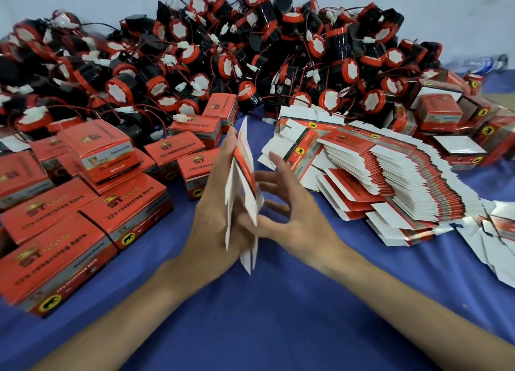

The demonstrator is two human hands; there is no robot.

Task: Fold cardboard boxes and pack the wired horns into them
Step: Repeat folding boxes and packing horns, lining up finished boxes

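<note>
Head view looks down on a blue cloth-covered bench (pixel 278 301), where one flat red-and-white cardboard box blank (pixel 245 159) is held up off the cloth between the person's two hands, at centre frame. It stands nearly edge-on to the camera and tilts slightly, with its white flaps pointing up and down.

The left hand (pixel 214 203) lies flat against the blank's left side. Its fingers (pixel 228 142) are straight and together, pointing up along the card, and its thumb is hidden.

The right hand (pixel 295 212) is on the other side, with its fingers (pixel 274 159) spread and loosely bent. One fingertip touches the red face and the thumb presses the lower white flap. Motion blur hides whether anything more than that grips the card.

Along the back, against a pale wall (pixel 83 0), lies a wide heap of round black-and-red wired horns (pixel 223 50), with thin leads and white plugs tangled through it.

Folded red cardboard boxes (pixel 55 231) printed with yellow and black marks crowd the left side, some stacked. More folded boxes (pixel 440 114) sit at the far right, just in front of the heap.

A fanned stack of flat red-and-white box blanks (pixel 390 170) lies right of the hands, near the right fingertips but not touching them.
</note>
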